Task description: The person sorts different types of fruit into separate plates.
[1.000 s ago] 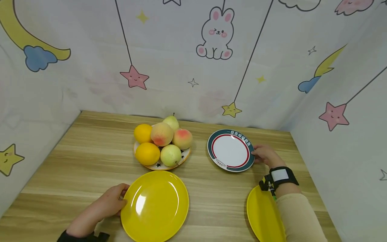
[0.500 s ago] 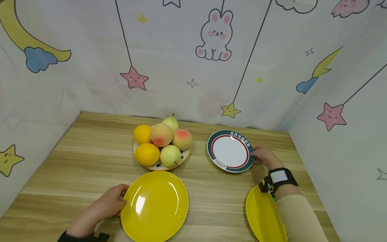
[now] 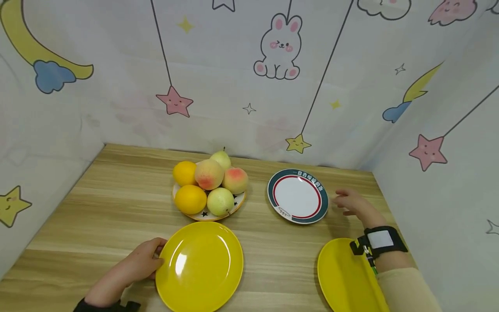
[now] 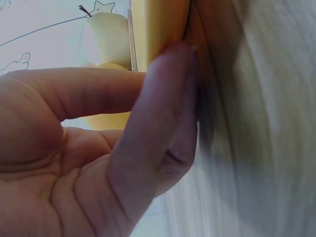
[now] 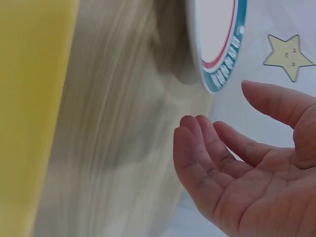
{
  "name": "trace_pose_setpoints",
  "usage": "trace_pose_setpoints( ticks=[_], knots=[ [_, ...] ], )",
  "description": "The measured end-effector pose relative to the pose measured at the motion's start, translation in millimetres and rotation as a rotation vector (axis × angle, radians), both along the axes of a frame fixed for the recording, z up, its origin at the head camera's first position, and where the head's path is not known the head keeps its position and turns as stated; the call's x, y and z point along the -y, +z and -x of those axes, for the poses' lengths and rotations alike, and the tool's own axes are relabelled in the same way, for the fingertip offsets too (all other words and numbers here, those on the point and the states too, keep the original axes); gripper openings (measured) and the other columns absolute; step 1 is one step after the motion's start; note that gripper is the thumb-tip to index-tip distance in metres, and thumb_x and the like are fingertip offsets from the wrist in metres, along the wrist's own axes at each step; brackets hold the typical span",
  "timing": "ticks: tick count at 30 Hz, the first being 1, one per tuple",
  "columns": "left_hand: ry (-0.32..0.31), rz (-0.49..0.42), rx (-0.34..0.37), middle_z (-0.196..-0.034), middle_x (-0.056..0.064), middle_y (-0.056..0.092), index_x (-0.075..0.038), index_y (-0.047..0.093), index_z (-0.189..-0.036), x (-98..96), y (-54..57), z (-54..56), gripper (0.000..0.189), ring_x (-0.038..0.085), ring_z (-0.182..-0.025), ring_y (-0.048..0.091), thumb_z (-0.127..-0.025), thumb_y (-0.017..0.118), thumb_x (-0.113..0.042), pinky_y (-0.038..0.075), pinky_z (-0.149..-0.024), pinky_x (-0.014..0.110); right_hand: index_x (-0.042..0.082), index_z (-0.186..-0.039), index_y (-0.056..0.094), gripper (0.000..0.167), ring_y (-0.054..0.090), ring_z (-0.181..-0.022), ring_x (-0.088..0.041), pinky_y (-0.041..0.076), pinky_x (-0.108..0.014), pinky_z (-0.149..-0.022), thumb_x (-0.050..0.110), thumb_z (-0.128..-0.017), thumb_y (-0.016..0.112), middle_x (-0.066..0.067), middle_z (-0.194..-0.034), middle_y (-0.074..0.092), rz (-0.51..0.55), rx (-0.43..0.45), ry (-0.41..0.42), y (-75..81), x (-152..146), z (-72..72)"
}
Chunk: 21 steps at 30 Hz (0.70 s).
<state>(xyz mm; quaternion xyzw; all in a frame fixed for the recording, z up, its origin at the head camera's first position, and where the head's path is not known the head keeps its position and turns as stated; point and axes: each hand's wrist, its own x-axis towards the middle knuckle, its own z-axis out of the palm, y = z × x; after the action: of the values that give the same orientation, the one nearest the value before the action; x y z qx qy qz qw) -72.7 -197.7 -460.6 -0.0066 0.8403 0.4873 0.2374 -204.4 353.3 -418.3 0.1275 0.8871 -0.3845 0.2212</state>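
Observation:
At the front, a round yellow plate [image 3: 200, 268] lies with its left rim pinched by my left hand [image 3: 142, 260]. The left wrist view shows the thumb and fingers on either side of the plate's edge [image 4: 165, 24], close over the table. A white plate with a blue-green rim and red ring [image 3: 297, 196] sits at the back right. Just off its right rim is my right hand [image 3: 352, 203], fingers loosely bent and apart from it. In the right wrist view, thumb and fingers are spread with nothing between them. Below the right forearm lies a second yellow plate [image 3: 343, 273], partly hidden.
A star-patterned plate [image 3: 204, 214] behind the left yellow plate holds several fruits: peaches [image 3: 209, 174], yellow lemon-like or orange-like fruits [image 3: 190, 199] and pale green pears [image 3: 220, 201]. Cloth walls with cartoon prints [image 3: 234, 86] bound the wooden table [image 3: 97, 195] at back and sides.
My right hand has let go of the blue-green-rimmed plate and drawn back to the right, fingers loosened. The left hand and its yellow plate have stayed in place.

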Motion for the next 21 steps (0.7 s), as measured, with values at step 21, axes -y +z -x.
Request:
trace_pose_setpoints(
  ticks=[21],
  knots=[
    [-0.012,-0.003,-0.001,-0.099,0.015,0.056,0.019,0.047,-0.123,2.6,2.1,-0.4,0.037,0.02,-0.073,0.059,-0.087,0.054,0.012,0.056,-0.056,0.035,-0.021,-0.12,0.049,0.051,0.054,-0.101,-0.053,0.049,-0.058,-0.082,0.016,-0.091,0.067,-0.038,-0.11,0.055,-0.304,-0.083,0.353,-10.9,-82.1,-114.6]
  ],
)
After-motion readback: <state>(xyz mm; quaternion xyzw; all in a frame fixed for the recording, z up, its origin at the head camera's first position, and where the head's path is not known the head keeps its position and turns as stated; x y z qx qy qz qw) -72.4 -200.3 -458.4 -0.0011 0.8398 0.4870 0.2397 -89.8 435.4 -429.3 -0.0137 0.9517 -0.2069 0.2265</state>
